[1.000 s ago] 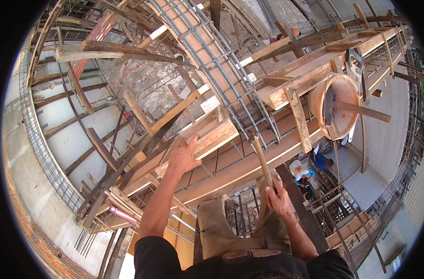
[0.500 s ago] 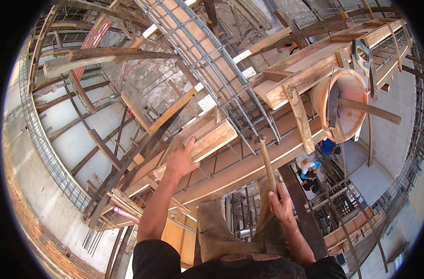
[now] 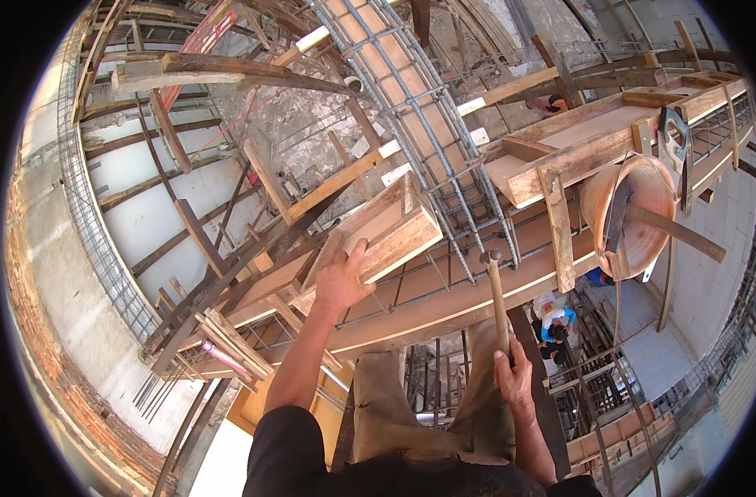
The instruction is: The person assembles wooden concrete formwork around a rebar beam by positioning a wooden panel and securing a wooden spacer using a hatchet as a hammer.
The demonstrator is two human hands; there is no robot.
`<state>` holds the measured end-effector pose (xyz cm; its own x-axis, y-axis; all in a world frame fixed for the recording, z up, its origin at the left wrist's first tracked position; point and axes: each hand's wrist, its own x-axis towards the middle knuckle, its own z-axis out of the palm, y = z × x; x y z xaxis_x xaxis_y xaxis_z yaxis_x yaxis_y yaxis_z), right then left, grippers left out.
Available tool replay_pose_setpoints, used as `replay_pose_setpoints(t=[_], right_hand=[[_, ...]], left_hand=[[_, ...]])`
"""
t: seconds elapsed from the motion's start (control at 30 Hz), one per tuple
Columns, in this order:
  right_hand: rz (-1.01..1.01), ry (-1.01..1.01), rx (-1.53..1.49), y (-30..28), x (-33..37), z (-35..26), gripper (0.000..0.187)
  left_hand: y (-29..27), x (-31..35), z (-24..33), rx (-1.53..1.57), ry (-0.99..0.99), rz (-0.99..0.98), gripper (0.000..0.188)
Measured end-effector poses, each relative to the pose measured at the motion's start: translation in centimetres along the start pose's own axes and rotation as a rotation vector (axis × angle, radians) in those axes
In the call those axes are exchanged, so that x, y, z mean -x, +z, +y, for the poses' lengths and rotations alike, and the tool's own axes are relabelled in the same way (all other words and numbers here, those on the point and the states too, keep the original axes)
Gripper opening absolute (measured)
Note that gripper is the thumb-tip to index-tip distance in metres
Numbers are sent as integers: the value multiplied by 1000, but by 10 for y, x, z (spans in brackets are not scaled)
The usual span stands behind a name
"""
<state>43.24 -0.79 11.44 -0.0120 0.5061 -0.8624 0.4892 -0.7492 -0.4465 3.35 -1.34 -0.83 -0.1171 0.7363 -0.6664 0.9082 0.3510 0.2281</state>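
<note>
My left hand [image 3: 341, 280] grips the edge of a short wooden formwork panel [image 3: 398, 236], its fingers over the top and the thumb against the side. The panel, framed with planks, lies tilted over a long beam form [image 3: 469, 300] with rebar inside. Its right end is close to a steel rebar cage [image 3: 432, 124] that runs away from me. In my right hand [image 3: 514, 374] is a hammer [image 3: 498, 306], held by its wooden handle with the head pointing up and away, near the cage's lower end.
On the right, a round orange-brown basin [image 3: 597, 199] holds a long dark tool and a wooden-handled one, with a handsaw [image 3: 672, 145] beside it. Another form trough [image 3: 560, 170] stands beyond the cage. People [image 3: 553, 327] are far below. Timber props [image 3: 200, 236] cross on the left.
My view has shifted, so most things sit further right. The panel under my left hand has turned, showing more of its recessed inner face. The hammer stays in my right hand.
</note>
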Motion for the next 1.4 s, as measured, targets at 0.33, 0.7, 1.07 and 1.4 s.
replay_pose_setpoints(t=[0.33,0.7,1.07,1.4], right_hand=[[-11,-39,0,-7,2,17,41],[51,39,95,-20,8,44,52],[62,-5,89,-24,5,37,55],[42,64,34,-27,7,22,51]], left_hand=[[-5,-16,-5,89,-74,104,104],[-31,-22,-11,261,-249,131,99],[-37,-36,-18,191,-212,70,102],[-30,-40,-15,110,-149,-8,102]])
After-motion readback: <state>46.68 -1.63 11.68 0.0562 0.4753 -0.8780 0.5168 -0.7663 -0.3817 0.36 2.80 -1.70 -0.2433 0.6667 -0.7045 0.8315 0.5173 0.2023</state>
